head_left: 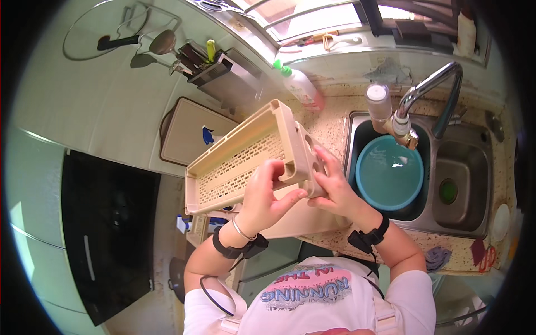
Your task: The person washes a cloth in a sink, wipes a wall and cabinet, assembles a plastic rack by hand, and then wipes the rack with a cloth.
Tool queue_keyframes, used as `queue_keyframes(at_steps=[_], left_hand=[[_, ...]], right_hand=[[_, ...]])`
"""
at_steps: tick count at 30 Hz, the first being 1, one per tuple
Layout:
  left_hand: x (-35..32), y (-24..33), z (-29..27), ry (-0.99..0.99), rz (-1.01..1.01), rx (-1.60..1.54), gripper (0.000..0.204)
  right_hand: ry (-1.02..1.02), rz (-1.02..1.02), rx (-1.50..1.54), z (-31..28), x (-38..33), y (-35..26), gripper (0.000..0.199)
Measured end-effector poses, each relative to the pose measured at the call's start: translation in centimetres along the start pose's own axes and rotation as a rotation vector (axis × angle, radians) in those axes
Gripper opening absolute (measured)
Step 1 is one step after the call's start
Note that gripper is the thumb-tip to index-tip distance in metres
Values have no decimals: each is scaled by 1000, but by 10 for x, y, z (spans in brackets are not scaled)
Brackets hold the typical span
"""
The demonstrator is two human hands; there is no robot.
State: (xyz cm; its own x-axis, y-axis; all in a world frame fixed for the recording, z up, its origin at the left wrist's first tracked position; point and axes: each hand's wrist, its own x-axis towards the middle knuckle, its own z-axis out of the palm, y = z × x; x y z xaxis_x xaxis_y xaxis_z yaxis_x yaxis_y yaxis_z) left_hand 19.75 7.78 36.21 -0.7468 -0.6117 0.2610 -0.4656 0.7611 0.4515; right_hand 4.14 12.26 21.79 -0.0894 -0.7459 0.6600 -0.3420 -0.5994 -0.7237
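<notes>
Both my hands clamp one beige slotted tray [245, 153], tilted above the counter [335, 125] beside the sink [474, 184]: left hand [265, 198] curled round its end rim, right hand [335, 187] flat-fingered against it. A loose grip might drop it onto the one blue basin [389, 173].

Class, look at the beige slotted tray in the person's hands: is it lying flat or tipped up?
Tipped up. The beige slotted tray slants, its far end raised above the counter, gripped at the near end by the left hand and right hand.

Pink dish-soap bottle [301, 85], green cap, left of sink [480, 223].
</notes>
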Motion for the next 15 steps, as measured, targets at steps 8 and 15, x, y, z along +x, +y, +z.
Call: queue_keyframes(at_steps=[8, 15], left_hand=[[17, 7, -10, -181, 160, 362, 63], [19, 10, -10, -189, 169, 101, 55]], right_hand=[[39, -22, 114, 18, -3, 11, 45], [44, 13, 214, 14, -1, 9, 42]])
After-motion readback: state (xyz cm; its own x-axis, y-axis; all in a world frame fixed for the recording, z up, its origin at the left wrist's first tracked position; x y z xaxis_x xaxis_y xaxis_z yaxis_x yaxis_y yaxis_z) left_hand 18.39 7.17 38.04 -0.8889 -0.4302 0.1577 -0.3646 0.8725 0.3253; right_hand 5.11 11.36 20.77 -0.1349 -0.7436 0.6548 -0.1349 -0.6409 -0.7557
